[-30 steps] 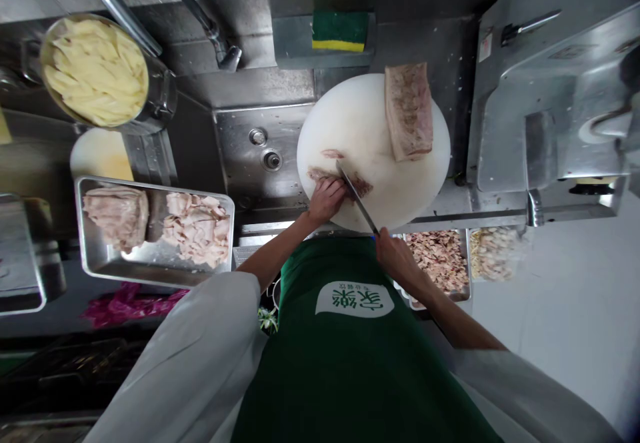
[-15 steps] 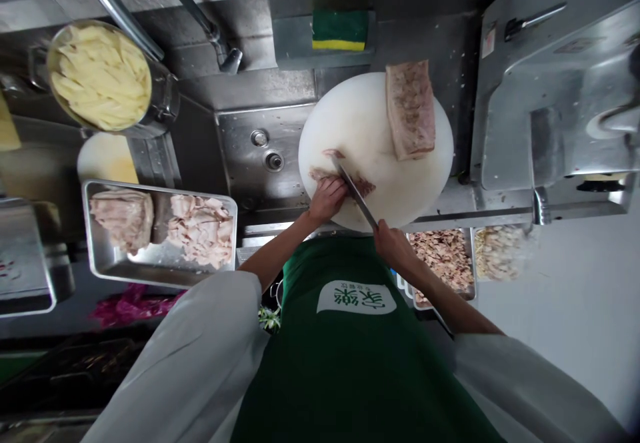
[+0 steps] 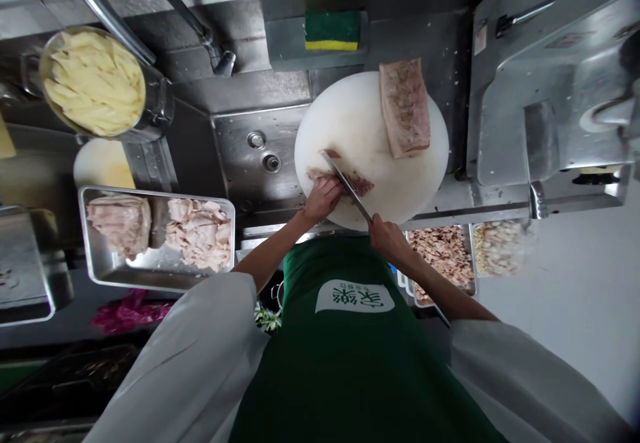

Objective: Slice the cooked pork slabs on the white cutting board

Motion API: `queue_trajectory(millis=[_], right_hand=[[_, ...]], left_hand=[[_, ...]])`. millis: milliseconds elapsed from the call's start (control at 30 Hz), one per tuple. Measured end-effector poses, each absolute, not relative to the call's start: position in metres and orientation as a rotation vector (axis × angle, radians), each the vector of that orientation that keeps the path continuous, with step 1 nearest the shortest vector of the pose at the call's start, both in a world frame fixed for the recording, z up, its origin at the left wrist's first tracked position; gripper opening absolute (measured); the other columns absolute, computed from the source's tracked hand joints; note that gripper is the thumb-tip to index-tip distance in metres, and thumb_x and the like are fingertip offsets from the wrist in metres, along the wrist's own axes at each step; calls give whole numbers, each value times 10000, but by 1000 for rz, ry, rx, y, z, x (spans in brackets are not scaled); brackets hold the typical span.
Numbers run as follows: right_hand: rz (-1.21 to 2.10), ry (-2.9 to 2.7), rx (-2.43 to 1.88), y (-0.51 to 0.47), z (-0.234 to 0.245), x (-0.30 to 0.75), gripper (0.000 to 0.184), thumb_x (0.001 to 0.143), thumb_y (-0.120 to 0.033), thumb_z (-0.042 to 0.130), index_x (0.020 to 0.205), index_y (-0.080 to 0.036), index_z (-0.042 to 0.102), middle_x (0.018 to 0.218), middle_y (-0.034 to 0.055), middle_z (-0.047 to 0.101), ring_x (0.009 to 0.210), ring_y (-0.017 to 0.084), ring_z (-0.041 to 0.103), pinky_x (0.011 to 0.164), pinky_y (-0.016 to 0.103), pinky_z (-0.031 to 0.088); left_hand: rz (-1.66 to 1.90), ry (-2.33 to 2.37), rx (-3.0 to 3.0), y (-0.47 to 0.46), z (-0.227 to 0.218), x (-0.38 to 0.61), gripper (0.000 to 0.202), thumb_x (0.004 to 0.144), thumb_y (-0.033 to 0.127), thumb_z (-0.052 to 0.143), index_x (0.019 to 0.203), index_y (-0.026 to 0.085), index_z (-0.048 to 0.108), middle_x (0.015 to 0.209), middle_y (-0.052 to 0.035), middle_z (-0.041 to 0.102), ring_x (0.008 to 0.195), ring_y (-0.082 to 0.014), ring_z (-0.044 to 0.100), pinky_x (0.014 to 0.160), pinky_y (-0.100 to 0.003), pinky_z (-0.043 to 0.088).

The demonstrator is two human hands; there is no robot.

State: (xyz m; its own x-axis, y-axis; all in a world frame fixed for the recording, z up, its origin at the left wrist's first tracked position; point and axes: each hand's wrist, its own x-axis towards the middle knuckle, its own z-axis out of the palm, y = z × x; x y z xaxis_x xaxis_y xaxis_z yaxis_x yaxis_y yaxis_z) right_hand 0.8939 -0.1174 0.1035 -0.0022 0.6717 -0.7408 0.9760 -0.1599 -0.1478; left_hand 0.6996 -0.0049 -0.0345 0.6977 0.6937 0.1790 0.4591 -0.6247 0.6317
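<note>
My right hand [image 3: 387, 237] is wrapped round the handle of a knife [image 3: 353, 193], whose blade points up and left across the round white cutting board [image 3: 320, 109]. Beside the blade, my left hand [image 3: 323, 197] presses with bent fingers on a small strip of meat [image 3: 314, 173]; part of the strip is under the fingers. Cut meat [image 3: 361, 185] lies on the blade's right side, and a small slice [image 3: 331, 153] is by its tip. A large slab of pork [image 3: 406, 109] rests at the board's upper right, touched by neither hand.
Left of the board is a sink [image 3: 240, 143]. A metal tray [image 3: 157, 283] holds pork pieces, and a pot [image 3: 157, 103] holds pale yellow slices. A green and yellow sponge [image 3: 333, 29] lies behind the board. At right stand a tray of chopped meat [image 3: 440, 256] and a machine [image 3: 505, 123].
The knife tip has shifted slightly left relative to the small slice, which now lies on its right side. Both hands stay close to where they were; the whole view has shifted a little.
</note>
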Motion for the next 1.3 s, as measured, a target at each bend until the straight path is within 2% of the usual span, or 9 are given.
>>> queue_trajectory(millis=[100, 333, 500, 600, 867, 1067, 1300], right_hand=[[-963, 1748, 1897, -106, 98, 898, 281, 1046, -300, 272, 1115, -138, 492, 851, 141, 709, 759, 234, 672, 621, 300, 329], [-959, 1758, 1805, -134, 127, 913, 276, 1045, -291, 270, 1063, -145, 504, 764, 117, 697, 698, 243, 672, 590, 301, 298], [-989, 1748, 1842, -114, 101, 896, 282, 1043, -263, 263, 1123, -131, 499, 849, 149, 712, 778, 251, 685, 627, 297, 343], [-1000, 1795, 1872, -103, 91, 898, 288, 1042, -284, 273, 1133, -138, 504, 882, 150, 714, 807, 254, 685, 658, 300, 365], [-955, 1773, 1814, -137, 127, 909, 263, 1027, -243, 281, 1075, -143, 519, 772, 132, 703, 731, 260, 687, 622, 294, 344], [-1038, 1767, 1832, -108, 100, 887, 263, 1014, -193, 304, 1160, -119, 510, 885, 166, 710, 843, 271, 693, 684, 304, 391], [-1043, 1840, 1951, -100, 86, 928, 335, 1044, -348, 304, 1153, -134, 538, 940, 156, 715, 844, 248, 669, 696, 294, 358]], left_hand=[[596, 880, 2343, -5, -36, 695, 307, 1017, 266, 372, 1160, 179, 630, 1174, -140, 637, 1126, -243, 558, 980, -468, 456], [583, 896, 2366, -4, -37, 698, 289, 1016, 270, 383, 1112, 175, 639, 1127, -138, 644, 1106, -244, 564, 961, -460, 463], [581, 911, 2371, -3, -32, 695, 308, 1023, 281, 370, 1087, 171, 650, 1126, -139, 652, 1079, -237, 579, 944, -453, 475], [608, 969, 2401, -1, -29, 689, 297, 1018, 293, 398, 1116, 183, 656, 1138, -127, 654, 1127, -243, 567, 989, -465, 453], [573, 1052, 2449, 4, -31, 692, 271, 1011, 305, 433, 1048, 181, 672, 1085, -109, 673, 1084, -254, 567, 978, -458, 419], [608, 1039, 2434, 5, -28, 689, 247, 1004, 289, 454, 1046, 177, 670, 1068, -110, 671, 1076, -254, 572, 953, -444, 438], [724, 1336, 2309, 9, -15, 677, 285, 975, 409, 522, 1066, 192, 683, 1118, -130, 594, 1075, -249, 551, 962, -439, 457]])
